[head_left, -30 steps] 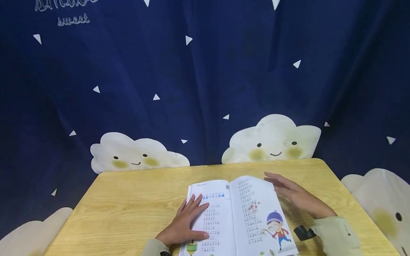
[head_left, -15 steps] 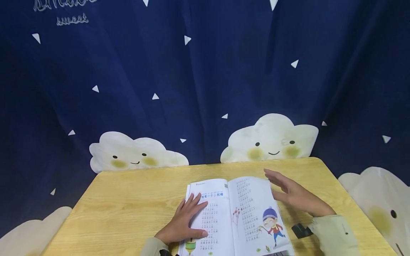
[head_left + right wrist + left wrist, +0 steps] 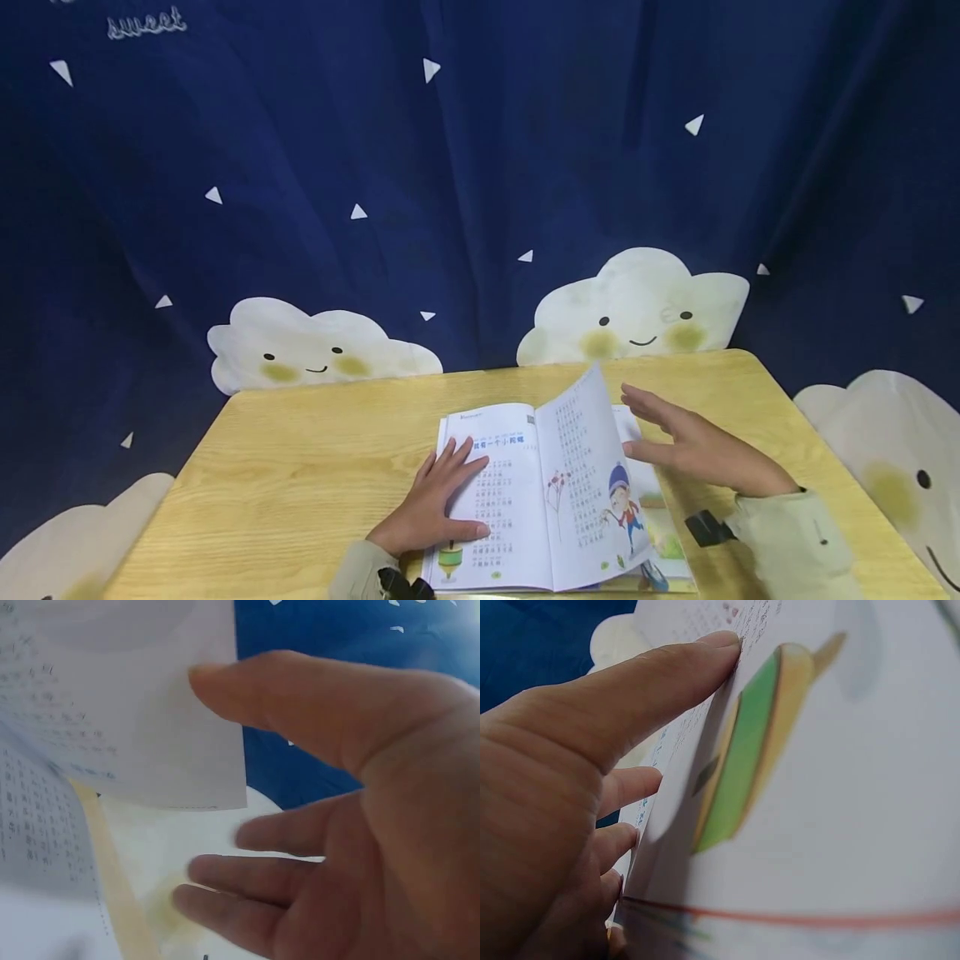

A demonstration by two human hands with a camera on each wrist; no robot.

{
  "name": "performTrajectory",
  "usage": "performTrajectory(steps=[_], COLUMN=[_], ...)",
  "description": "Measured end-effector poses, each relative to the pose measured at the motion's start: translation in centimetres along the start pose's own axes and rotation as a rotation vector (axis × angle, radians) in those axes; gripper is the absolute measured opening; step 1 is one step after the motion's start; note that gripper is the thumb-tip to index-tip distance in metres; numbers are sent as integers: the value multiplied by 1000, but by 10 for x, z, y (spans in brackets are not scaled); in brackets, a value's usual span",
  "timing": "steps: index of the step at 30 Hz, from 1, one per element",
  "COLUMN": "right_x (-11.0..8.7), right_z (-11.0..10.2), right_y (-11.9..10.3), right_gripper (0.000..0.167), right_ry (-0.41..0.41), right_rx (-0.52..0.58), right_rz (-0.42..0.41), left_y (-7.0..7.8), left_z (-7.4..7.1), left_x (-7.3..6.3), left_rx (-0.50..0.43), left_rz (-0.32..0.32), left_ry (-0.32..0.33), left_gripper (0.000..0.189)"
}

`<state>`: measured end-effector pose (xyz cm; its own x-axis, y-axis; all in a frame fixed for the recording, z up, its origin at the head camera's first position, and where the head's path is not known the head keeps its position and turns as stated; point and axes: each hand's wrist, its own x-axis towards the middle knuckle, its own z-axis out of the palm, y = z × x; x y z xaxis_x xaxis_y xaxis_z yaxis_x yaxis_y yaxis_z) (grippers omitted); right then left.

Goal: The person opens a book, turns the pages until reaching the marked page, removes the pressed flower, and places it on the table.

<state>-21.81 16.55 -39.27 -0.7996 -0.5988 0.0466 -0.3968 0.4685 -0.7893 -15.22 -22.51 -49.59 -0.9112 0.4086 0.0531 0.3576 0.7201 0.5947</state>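
Observation:
An open book with printed text and pictures lies on the wooden table, its left page (image 3: 517, 500) flat. On that page my left hand (image 3: 438, 504) rests with spread fingers, its thumb beside a picture of a green and yellow spinning top (image 3: 742, 750). The right-hand leaf (image 3: 581, 492), showing a child in a blue hat, stands lifted and curved toward the spine. Right at its outer edge is my right hand (image 3: 697, 446), fingers extended and apart. In the right wrist view the thumb (image 3: 247, 690) overlaps the raised leaf, while the other fingers stay below it.
Under the lifted leaf a further page (image 3: 660, 533) with a coloured picture shows. The light wooden table (image 3: 300, 475) reaches back to a dark blue curtain (image 3: 480, 167) printed with clouds and triangles. A dark strap piece (image 3: 708, 527) hangs by the right sleeve.
The right-hand leaf has risen and swung left toward the spine, uncovering the page beneath. My right hand stays at its edge, and my left hand has kept its place on the book.

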Motion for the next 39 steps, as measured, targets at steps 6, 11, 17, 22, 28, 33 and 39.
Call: performTrajectory(steps=[6,11,17,22,28,33,39], right_x=[3,6,12,14,15,18,20], right_z=[4,14,29,44,59,66,78], right_y=[-12,-22,-32,-37,-41,-43,-47], right_gripper=[64,60,59,62,64,66,69], right_ry=[-93,-143,-193,-242,-255,-252,-262], right_rx=[-17,-19,-55,-44,-110,-128,-112], right_rz=[7,-10,-43,-5,-35,-65,1], left_y=[3,5,5,4,4,4,1], left_z=[-3,-3,-3,-1,0,-1,-1], left_x=[1,3,8,4,-1,2,1], left_rx=[-18,-18,-9,-6,-27,-5,-2], left_rz=[7,13,6,-4,-6,22,22], left_ry=[13,11,12,5,6,20,21], left_gripper=[89,89,89,90,89,89,86])
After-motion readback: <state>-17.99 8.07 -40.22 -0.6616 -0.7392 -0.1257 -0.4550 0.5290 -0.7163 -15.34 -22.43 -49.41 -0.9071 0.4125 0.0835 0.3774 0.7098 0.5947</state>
